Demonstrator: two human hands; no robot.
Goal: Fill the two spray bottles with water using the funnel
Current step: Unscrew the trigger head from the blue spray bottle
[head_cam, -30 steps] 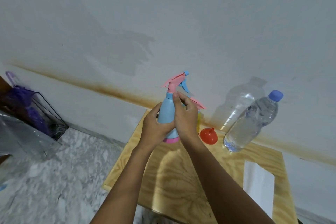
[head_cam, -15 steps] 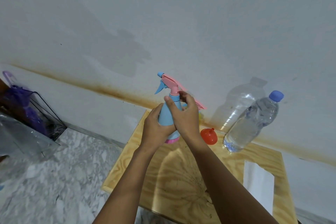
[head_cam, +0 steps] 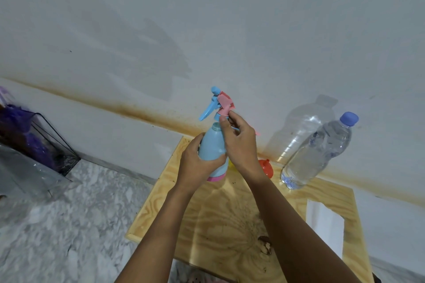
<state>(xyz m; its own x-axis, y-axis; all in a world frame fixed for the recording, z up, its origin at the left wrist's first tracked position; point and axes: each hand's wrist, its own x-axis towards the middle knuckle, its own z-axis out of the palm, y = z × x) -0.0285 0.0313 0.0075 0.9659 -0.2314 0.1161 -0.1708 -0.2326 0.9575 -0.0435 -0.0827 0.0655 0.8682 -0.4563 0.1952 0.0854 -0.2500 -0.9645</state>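
We're uncapping the blue spray bottle [head_cam: 211, 145] — left hand [head_cam: 197, 165] grips its body, right hand [head_cam: 241, 145] pinches the spray head [head_cam: 224, 104]; next, the funnel [head_cam: 268, 169] beside our right wrist.

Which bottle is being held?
The blue spray bottle, gripped by the left hand while the right hand pinches its sprayer head; the clear water bottle stands untouched.

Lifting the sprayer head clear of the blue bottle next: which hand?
Right. The right hand pinches the sprayer head at its collar; the left hand grips the blue bottle round its body, probably best kept steadying it.
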